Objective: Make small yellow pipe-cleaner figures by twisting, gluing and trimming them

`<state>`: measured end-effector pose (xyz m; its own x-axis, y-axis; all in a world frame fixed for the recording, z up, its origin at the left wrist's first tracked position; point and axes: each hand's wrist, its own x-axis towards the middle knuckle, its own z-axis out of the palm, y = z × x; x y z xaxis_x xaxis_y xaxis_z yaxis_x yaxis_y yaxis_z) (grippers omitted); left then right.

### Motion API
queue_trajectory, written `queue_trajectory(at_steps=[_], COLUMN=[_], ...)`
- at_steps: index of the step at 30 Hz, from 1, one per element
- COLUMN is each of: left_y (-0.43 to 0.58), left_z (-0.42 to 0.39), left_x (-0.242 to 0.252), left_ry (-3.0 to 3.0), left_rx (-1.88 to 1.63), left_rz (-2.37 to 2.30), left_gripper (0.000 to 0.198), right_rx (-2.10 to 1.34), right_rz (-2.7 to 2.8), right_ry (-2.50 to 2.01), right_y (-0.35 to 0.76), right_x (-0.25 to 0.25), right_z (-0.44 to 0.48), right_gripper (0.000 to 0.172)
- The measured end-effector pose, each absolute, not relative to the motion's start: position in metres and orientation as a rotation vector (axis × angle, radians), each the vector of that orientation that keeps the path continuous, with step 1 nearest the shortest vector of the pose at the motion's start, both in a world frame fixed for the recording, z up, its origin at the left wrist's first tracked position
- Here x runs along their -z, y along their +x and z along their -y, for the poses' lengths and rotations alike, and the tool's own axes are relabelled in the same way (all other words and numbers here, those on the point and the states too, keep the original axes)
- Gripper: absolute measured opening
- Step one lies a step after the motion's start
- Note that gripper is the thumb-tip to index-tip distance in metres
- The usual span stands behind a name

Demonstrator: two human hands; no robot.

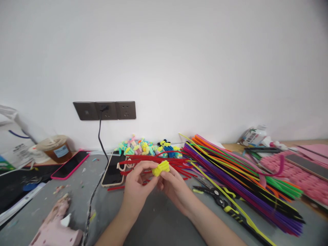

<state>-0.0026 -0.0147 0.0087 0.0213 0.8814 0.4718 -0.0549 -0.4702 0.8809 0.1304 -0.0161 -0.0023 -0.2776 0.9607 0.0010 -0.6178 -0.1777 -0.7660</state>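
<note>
My left hand (137, 186) and my right hand (174, 186) meet over the grey table, both pinching a small coiled yellow pipe cleaner piece (161, 168) between their fingertips. Just behind the hands lies a bundle of red pipe cleaners (153, 161). A long yellow pipe cleaner (220, 191) runs diagonally across the table to the right of my right hand. Black and yellow pliers (220, 200) lie close to my right wrist.
A big fan of coloured pipe cleaners (246, 177) fills the right side. Finished small figures (146, 147) sit by the wall. Two phones (70, 164) (113, 169), a charging cable (99, 136), a pink glue gun (55, 223) and a lidded cup (55, 147) lie left.
</note>
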Motion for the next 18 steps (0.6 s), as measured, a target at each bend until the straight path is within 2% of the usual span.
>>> queue_trajectory(at_steps=[18], left_y=[-0.0019], left_z=[0.0153], left_x=[-0.0071], left_ry=[1.521], left_rx=[-1.533], left_rz=[-0.869], left_gripper=[0.013], right_rx=[-1.73], right_rz=[0.804], right_ry=[-0.617], right_y=[0.1301], right_x=[0.0001], right_z=[0.0169], right_gripper=[0.033])
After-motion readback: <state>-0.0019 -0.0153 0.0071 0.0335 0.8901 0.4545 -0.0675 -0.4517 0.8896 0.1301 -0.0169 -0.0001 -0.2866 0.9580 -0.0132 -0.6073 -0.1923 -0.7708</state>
